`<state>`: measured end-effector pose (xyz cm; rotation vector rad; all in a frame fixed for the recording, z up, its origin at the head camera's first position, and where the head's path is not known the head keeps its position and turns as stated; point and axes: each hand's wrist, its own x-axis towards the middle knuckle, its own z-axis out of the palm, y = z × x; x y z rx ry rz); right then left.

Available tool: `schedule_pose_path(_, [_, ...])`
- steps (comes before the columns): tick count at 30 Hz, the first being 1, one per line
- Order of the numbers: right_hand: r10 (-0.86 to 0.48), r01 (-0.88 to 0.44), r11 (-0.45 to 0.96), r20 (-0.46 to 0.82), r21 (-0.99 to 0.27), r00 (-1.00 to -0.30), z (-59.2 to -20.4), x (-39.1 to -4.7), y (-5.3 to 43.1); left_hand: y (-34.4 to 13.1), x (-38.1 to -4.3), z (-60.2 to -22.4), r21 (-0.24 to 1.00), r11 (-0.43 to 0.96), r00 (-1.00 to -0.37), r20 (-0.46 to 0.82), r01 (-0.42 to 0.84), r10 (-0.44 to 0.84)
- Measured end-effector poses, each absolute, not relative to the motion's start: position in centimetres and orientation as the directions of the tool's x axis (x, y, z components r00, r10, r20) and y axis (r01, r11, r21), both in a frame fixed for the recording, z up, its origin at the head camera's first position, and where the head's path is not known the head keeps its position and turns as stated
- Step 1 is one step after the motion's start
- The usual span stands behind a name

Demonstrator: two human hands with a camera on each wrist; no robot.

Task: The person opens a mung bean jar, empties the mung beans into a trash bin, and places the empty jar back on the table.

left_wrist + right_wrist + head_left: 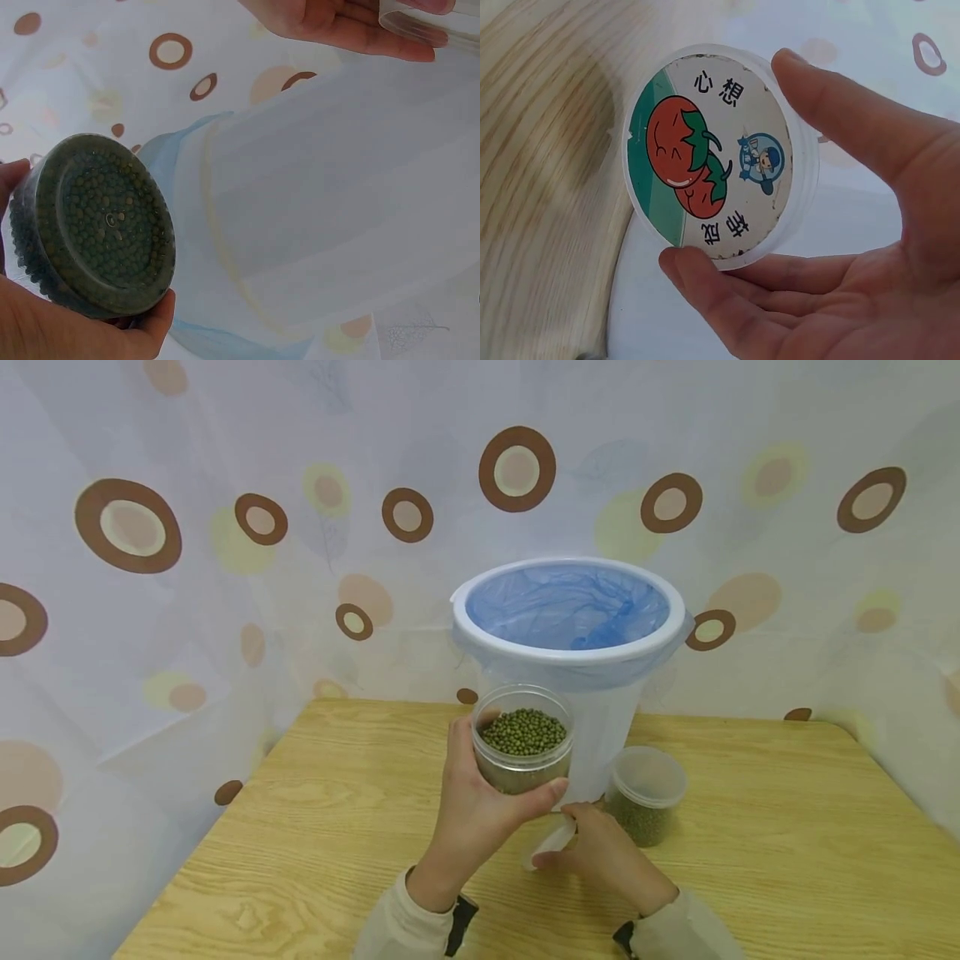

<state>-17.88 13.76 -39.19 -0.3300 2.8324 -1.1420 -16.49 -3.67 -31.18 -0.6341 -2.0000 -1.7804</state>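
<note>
My left hand (480, 814) grips a clear plastic jar (517, 777) of green mung beans (525, 732), its top uncovered, raised in front of the bin. In the left wrist view the jar's base (109, 225) faces the camera, with fingers and thumb round its side. Lower and to the right, my right hand (611, 852) pinches a round lid (555, 842) by its edge. That lid (712, 157) carries a printed label with two red tomatoes and Chinese characters. Beside the right hand stands a second clear jar (647, 789), partly filled with greenish grains.
A white bin (611, 727) lined with a blue plastic bag (570, 602) stands behind the hands, near the table's back edge. The wooden table (322, 827) reaches back to a white curtain (420, 435) printed with brown rings.
</note>
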Motion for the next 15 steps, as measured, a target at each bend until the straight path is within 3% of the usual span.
schedule_pose_path(7, [-0.308, -0.301, 0.684, 0.111, -0.665, -0.945, -40.0, -18.4, 13.7, -3.8, -16.6, -31.3, 0.814, 0.101, -0.820, 0.567, 0.572, 0.077])
schedule_pose_path(15, [-0.307, -0.246, 0.710, 0.024, -0.660, -0.951, -40.4, -18.3, 13.5, -4.0, -16.7, -31.2, 0.817, 0.063, -0.819, 0.568, 0.573, 0.081])
